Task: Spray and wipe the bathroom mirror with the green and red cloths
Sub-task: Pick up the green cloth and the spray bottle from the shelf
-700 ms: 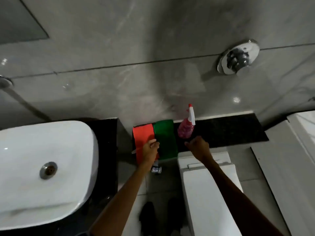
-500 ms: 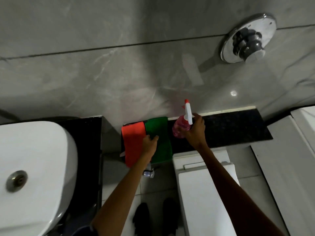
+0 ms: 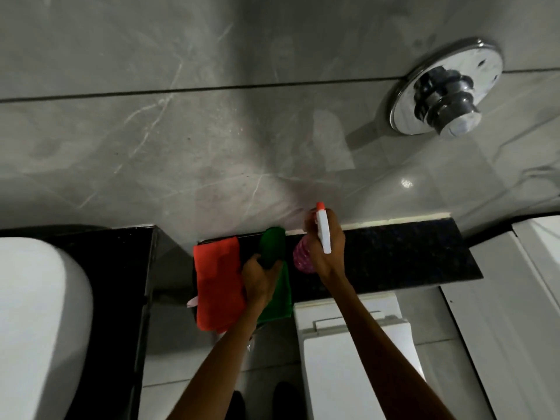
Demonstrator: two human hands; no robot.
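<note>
A red cloth (image 3: 216,283) hangs over the front of the black stone ledge (image 3: 403,253) behind the toilet. Beside it on the right is the green cloth (image 3: 274,248), bunched up at its top. My left hand (image 3: 260,278) is closed on the green cloth and lifts its upper part. My right hand (image 3: 328,250) grips the pink spray bottle (image 3: 303,257) with the white trigger head and red nozzle, close to the wall. No mirror is in view.
A white toilet cistern and lid (image 3: 348,353) sit below the ledge. A white basin (image 3: 36,313) on a black counter is at the left. A chrome flush valve (image 3: 445,92) juts from the grey marble wall. My feet stand on the floor below.
My right hand reached the spray bottle and closed around it. My left hand gathered the green cloth and raised its top off the ledge. The camera moved nearer the wall.
</note>
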